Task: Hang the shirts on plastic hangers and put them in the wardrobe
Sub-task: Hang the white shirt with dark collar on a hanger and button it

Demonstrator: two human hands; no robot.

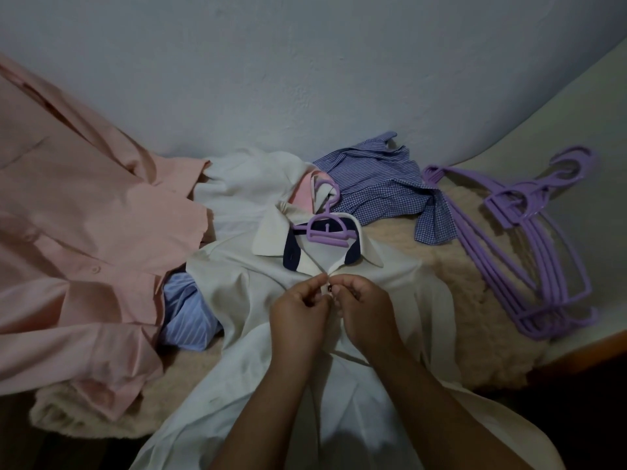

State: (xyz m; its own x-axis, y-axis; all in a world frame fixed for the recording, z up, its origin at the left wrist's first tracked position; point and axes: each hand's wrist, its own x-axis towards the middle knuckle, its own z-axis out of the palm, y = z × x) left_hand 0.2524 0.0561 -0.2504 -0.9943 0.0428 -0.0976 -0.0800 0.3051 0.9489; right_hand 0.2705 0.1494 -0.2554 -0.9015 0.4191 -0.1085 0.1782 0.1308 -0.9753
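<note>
A white shirt [237, 286] with a navy collar lining lies face up on the bed, a purple plastic hanger [327, 228] inside its neck with the hook sticking out past the collar. My left hand [298, 317] and my right hand [366, 310] meet at the shirt's front just below the collar, and each pinches one edge of the placket around a button. A pile of purple hangers [543, 252] lies on the right. A blue checked shirt [380, 184] sits behind the collar.
A pink shirt [84, 232] spreads over the left side, with a blue striped shirt [190, 310] partly under it and another white garment [244, 184] behind. All lie on a fluffy cream blanket [475, 320]. The wall [305, 79] stands close behind.
</note>
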